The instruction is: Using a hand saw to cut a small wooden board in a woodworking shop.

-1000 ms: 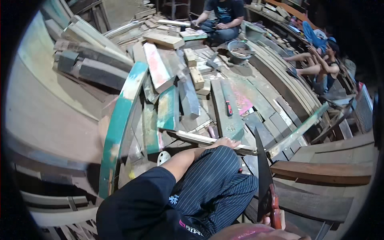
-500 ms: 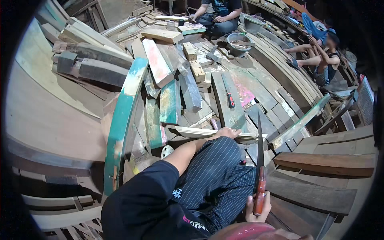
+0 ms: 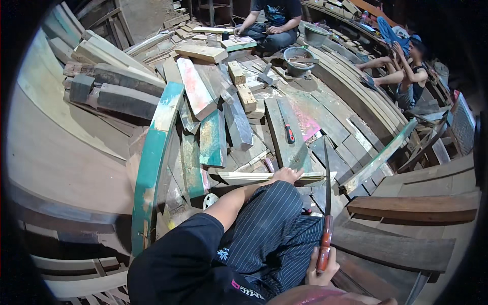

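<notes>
My left hand [image 3: 287,176] is curled over a long pale wooden strip [image 3: 239,177] that lies crosswise just beyond my bent knee. In my right hand [image 3: 322,271], low beside my right thigh, is a long-bladed tool [image 3: 325,236] with a glossy red-brown wooden handle. Its narrow dark blade tapers to a point and stands up away from me; whether it is a knife or a saw I cannot tell. Beyond the strip, a slim tool with a red and black handle [image 3: 289,133] rests on a grey-green board [image 3: 278,122].
Green-painted and bare beams [image 3: 150,168] pile up at the left and centre. A hammer [image 3: 266,76] and a bucket [image 3: 300,66] stand farther off. One person [image 3: 274,25] sits at the far side, another [image 3: 406,71] at the far right. Planks [image 3: 412,207] lie close on my right.
The whole view has shifted a little. The blade in my right hand leans slightly more to the right at its tip; my left hand stays on the strip.
</notes>
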Action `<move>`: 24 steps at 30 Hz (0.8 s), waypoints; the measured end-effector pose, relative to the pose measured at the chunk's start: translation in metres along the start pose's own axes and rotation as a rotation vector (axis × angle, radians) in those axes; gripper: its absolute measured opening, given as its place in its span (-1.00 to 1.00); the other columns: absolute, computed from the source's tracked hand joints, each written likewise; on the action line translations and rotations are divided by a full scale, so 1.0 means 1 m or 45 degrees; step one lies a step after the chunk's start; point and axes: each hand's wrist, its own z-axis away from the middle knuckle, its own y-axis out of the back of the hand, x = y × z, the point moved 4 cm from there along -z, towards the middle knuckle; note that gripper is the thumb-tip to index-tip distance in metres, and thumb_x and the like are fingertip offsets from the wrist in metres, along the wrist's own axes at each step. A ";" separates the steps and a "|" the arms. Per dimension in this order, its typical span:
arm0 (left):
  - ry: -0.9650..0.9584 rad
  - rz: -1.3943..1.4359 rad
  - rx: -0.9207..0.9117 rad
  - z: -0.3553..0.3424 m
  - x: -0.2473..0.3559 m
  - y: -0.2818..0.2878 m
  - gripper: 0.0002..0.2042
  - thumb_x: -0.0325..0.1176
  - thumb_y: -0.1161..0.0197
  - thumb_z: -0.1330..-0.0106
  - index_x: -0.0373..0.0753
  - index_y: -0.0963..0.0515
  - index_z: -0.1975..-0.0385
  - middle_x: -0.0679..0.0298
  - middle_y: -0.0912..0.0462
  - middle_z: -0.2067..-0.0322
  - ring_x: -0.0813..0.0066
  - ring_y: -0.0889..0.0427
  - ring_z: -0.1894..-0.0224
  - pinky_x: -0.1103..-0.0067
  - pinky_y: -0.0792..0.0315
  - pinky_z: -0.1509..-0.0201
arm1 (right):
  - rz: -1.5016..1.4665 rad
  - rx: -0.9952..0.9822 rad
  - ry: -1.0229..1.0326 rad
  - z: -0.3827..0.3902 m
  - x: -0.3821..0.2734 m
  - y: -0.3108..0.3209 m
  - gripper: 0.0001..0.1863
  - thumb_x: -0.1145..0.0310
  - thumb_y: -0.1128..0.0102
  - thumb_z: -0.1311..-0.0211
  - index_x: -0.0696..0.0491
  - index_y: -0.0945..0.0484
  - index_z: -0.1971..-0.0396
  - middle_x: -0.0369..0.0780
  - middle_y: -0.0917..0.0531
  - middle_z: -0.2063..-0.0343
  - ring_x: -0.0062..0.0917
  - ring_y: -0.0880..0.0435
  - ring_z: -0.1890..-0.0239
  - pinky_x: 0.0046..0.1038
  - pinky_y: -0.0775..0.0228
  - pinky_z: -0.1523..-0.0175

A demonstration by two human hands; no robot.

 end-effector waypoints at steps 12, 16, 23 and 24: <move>-0.073 0.007 0.103 0.018 0.013 -0.006 -0.72 -0.38 -0.12 -0.19 -0.20 -0.40 0.09 0.18 -0.59 0.43 0.20 -0.69 0.41 0.32 -0.55 0.40 | -0.124 -0.080 -0.119 0.017 -0.016 0.018 -0.78 0.42 -0.27 -0.18 0.16 -0.38 0.41 -0.23 -0.46 0.68 -0.58 -0.40 0.65 -0.48 -0.27 0.47; -0.056 0.003 0.090 0.017 0.007 -0.013 -0.72 -0.36 -0.13 -0.18 -0.20 -0.39 0.09 0.18 -0.59 0.42 0.19 -0.69 0.39 0.32 -0.55 0.40 | 0.150 -0.122 -0.135 0.000 -0.033 0.018 -0.77 0.44 -0.26 -0.17 0.18 -0.36 0.42 -0.14 -0.39 0.70 -0.39 -0.36 0.69 -0.39 -0.20 0.50; -0.068 0.008 -0.136 0.020 0.004 -0.027 -0.54 -0.34 -0.08 -0.21 -0.29 -0.29 -0.13 0.11 -0.54 0.33 0.18 -0.70 0.39 0.39 -0.57 0.48 | -0.815 -0.326 -0.656 -0.028 -0.023 0.023 -0.73 0.36 -0.33 -0.18 0.06 -0.36 0.31 -0.43 -0.37 0.59 -0.79 -0.29 0.60 -0.71 -0.12 0.51; -0.144 0.031 -0.101 0.021 0.005 -0.025 -0.58 -0.31 -0.09 -0.23 -0.32 -0.31 -0.07 0.09 -0.54 0.34 0.18 -0.70 0.40 0.42 -0.58 0.50 | -0.650 -0.289 -0.469 -0.039 -0.017 0.018 -0.73 0.34 -0.32 -0.19 0.12 -0.39 0.37 -0.33 -0.43 0.62 -0.71 -0.35 0.60 -0.58 -0.21 0.48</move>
